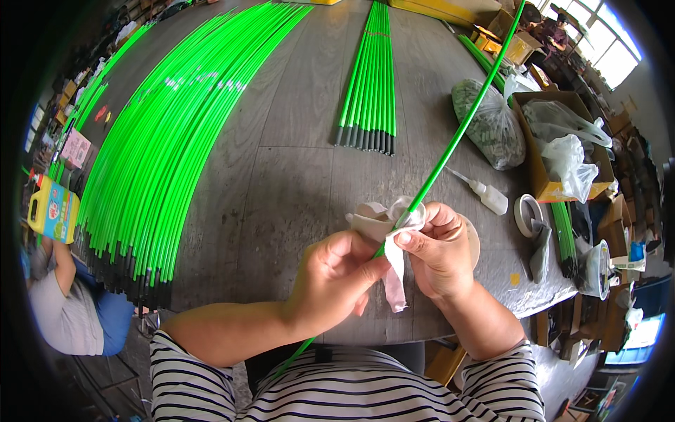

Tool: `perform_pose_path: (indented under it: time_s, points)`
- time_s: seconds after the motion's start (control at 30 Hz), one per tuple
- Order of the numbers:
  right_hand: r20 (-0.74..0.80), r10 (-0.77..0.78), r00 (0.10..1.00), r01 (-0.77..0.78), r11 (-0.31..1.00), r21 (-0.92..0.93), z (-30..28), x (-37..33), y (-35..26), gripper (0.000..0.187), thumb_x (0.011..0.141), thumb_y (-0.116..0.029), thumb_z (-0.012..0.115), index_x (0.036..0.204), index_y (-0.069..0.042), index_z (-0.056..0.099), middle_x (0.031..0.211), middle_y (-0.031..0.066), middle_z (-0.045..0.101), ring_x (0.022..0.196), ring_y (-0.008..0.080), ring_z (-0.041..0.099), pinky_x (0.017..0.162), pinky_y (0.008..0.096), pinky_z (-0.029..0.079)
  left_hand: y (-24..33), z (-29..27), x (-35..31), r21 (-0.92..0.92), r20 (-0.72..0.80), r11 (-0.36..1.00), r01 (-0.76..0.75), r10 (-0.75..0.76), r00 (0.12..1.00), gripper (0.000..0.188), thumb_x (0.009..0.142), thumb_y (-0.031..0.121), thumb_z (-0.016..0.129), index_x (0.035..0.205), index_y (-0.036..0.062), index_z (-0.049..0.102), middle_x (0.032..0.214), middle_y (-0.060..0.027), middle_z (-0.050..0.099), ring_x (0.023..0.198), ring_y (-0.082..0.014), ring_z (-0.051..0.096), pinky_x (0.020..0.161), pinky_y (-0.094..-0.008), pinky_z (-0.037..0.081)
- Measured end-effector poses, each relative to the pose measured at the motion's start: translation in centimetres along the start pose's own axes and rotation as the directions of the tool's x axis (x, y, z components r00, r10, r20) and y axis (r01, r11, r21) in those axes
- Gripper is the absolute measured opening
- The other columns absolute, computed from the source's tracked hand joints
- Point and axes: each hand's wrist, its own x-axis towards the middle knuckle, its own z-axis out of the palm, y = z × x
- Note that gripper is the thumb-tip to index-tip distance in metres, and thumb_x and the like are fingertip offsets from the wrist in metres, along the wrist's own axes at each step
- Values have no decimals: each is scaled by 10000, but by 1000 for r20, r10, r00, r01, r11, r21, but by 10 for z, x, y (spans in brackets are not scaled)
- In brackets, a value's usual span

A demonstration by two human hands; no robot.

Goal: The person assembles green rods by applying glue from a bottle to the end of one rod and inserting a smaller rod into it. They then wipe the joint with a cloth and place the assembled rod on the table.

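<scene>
A long green rod [467, 116] slants from the top right down past my body. My left hand [343, 274] is closed around it just below a white cloth [396, 264]. With thumb and fingers, my right hand [439, 250] pinches that cloth, which wraps the rod and hangs down in a strip. The hands are close together over the table's near edge. Beyond them lies a small bundle of green rods [369, 84] with dark ends, tied near its far end. A broad spread of similar rods [169, 133] covers the left of the table.
To the right are a clear bag of small pieces [490, 126], a white squeeze bottle [489, 195], a tape roll [527, 214] and a cardboard box [555, 176] with plastic bags. At left, a yellow jug [54, 209] stands near another person [67, 302]. The grey table [232, 260] curves toward me.
</scene>
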Motion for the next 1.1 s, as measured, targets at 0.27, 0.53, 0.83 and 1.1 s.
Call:
perform_pose_path:
  time_s: [0.27,0.53,0.83,1.1]
  points:
    - [30,-8,1000,7,1000,21,1,1,-3,151,706,96,624,777,-27,573,800,86,632,744,139,610,695,269,494,7,-1,1,34,74,999,6,-8,997,126,868,65,476,793,-34,500,617,-88,520,418,-104,457,369,-263,435]
    - [45,62,997,-64,996,56,0,2,-5,122,734,74,601,783,-37,584,824,96,633,749,152,611,680,288,494,3,2,5,-163,136,984,65,-43,990,173,879,119,471,769,-13,464,615,-104,517,460,-125,479,410,-283,455]
    - [97,71,993,-79,993,92,-1,5,-6,69,767,28,578,807,-22,603,827,124,636,710,186,619,628,314,507,-2,-4,10,-114,169,992,58,-38,985,162,882,139,473,806,-3,458,649,-107,533,484,-131,497,416,-283,457]
    - [125,33,992,-50,990,131,-2,5,-10,101,758,54,573,822,-21,596,816,120,633,720,179,618,646,300,502,-4,4,8,68,93,992,-105,99,991,231,916,204,396,862,-9,467,645,-81,525,491,-139,510,429,-278,452]
